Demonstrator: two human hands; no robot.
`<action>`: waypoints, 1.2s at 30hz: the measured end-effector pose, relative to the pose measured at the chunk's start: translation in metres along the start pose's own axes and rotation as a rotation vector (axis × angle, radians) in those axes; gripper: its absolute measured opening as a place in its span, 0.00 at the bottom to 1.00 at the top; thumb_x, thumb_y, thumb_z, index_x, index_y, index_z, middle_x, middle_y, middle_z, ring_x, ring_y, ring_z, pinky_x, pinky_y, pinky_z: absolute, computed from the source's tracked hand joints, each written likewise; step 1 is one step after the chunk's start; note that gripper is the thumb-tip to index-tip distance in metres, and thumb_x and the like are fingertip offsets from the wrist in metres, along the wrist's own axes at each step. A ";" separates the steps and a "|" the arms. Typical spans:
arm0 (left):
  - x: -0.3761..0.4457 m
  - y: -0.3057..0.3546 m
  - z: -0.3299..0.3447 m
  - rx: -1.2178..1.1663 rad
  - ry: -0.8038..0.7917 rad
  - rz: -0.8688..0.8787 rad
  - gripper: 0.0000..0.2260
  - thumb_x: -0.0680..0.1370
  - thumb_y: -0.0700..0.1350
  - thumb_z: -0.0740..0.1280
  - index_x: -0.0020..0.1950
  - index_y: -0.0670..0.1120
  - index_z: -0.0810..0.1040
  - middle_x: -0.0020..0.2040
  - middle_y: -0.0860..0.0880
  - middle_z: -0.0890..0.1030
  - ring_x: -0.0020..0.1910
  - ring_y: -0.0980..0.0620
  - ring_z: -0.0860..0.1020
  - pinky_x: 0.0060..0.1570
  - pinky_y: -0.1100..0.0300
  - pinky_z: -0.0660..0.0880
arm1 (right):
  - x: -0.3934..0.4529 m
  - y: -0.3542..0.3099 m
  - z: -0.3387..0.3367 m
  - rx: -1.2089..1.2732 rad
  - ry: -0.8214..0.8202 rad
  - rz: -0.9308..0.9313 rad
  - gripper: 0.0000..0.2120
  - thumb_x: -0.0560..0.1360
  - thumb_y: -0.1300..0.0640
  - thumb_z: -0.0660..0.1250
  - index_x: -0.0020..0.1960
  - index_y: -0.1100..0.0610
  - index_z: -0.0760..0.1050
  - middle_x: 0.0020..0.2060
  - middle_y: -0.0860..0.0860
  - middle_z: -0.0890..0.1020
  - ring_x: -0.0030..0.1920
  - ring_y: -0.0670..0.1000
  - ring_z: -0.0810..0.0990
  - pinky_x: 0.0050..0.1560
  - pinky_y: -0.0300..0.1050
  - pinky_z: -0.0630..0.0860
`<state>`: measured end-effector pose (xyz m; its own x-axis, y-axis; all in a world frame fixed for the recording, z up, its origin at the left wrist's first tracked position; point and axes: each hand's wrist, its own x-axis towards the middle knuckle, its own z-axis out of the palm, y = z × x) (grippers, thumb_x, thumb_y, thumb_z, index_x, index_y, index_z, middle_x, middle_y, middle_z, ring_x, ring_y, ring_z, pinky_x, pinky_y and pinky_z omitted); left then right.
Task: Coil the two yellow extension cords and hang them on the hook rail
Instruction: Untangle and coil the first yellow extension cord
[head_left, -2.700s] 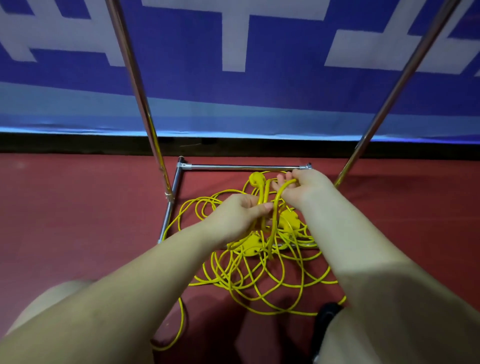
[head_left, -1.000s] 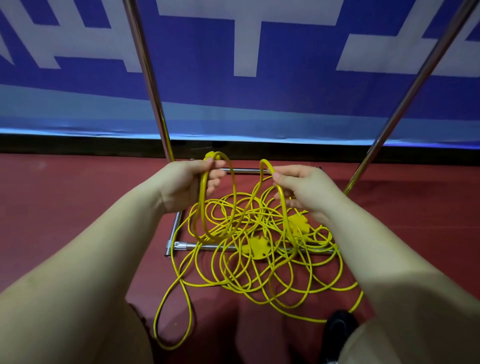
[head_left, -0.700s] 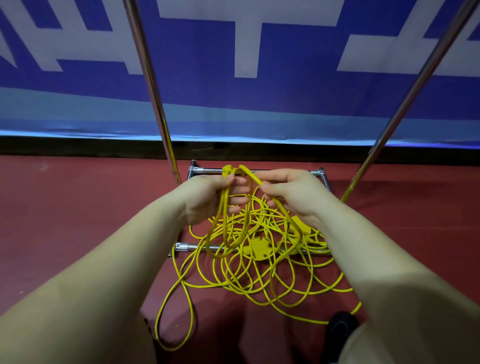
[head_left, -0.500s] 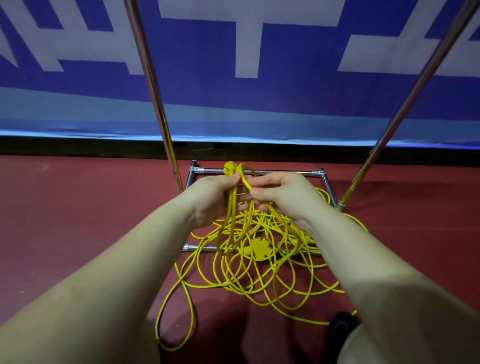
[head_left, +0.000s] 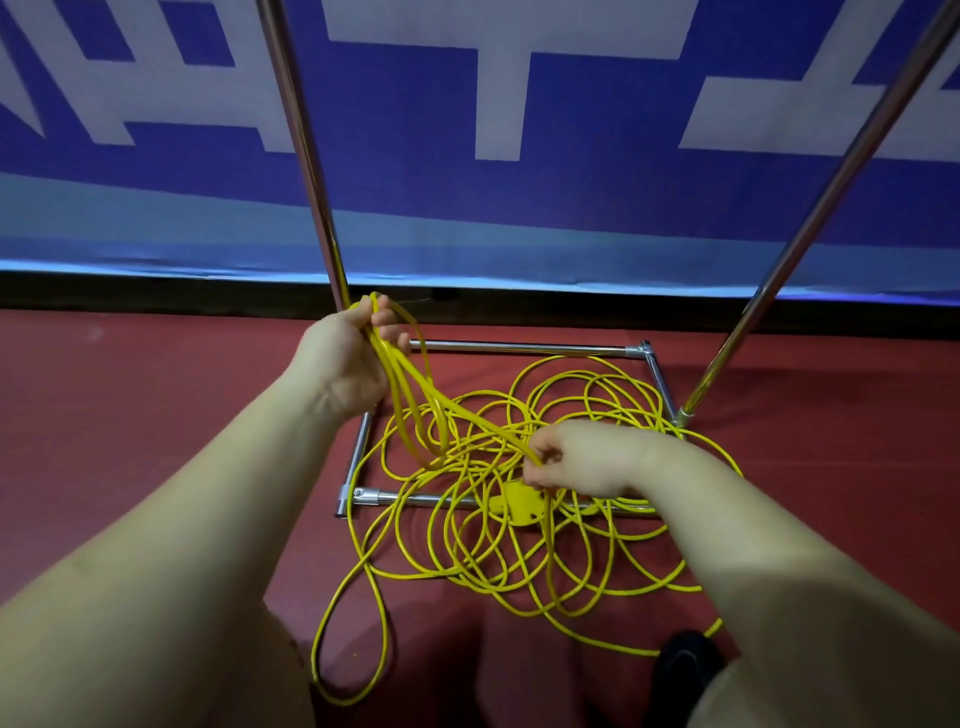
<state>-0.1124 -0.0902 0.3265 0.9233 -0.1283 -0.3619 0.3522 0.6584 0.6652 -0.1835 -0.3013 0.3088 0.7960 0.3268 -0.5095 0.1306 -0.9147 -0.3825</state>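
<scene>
Head view: your left hand (head_left: 345, 358) is raised by the left pole (head_left: 306, 156), its fingers (head_left: 387, 332) curled round several gathered loops of cord (head_left: 410, 384). Your right hand (head_left: 582, 460) is lower, fingers pinching one strand just above a yellow socket block (head_left: 519, 506). The rest of the cords (head_left: 519, 561) lies tangled on the red floor (head_left: 130, 415) across the rack's base bars (head_left: 519, 347).

Single head-worn wide-angle view, looking forward and steeply down from close above the red floor (head_left: 130, 415), facing the blue-and-white wall banner (head_left: 571, 208) along the floor's far edge.
</scene>
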 end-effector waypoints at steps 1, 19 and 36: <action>0.000 0.002 -0.002 0.014 -0.025 -0.007 0.15 0.83 0.45 0.51 0.39 0.47 0.70 0.24 0.55 0.67 0.20 0.59 0.66 0.25 0.69 0.69 | 0.000 0.001 0.001 0.000 -0.003 0.017 0.08 0.78 0.54 0.61 0.52 0.55 0.76 0.34 0.44 0.74 0.34 0.44 0.72 0.36 0.38 0.69; -0.024 -0.026 0.000 0.799 -0.371 -0.003 0.08 0.80 0.39 0.60 0.46 0.41 0.78 0.37 0.47 0.84 0.35 0.53 0.82 0.39 0.63 0.80 | -0.003 -0.004 -0.027 1.819 0.305 0.166 0.07 0.77 0.63 0.62 0.41 0.62 0.73 0.25 0.53 0.81 0.27 0.49 0.82 0.26 0.40 0.79; -0.021 -0.039 0.019 0.495 -0.220 0.065 0.07 0.81 0.38 0.58 0.47 0.41 0.75 0.34 0.47 0.84 0.33 0.54 0.83 0.33 0.61 0.80 | 0.003 -0.014 -0.016 0.726 0.589 0.082 0.13 0.71 0.42 0.68 0.45 0.53 0.77 0.41 0.49 0.82 0.39 0.44 0.79 0.41 0.39 0.75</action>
<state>-0.1424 -0.1272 0.3200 0.9371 -0.2863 -0.1997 0.2741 0.2493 0.9288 -0.1735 -0.2917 0.3251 0.9834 -0.0868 -0.1596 -0.1816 -0.4927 -0.8511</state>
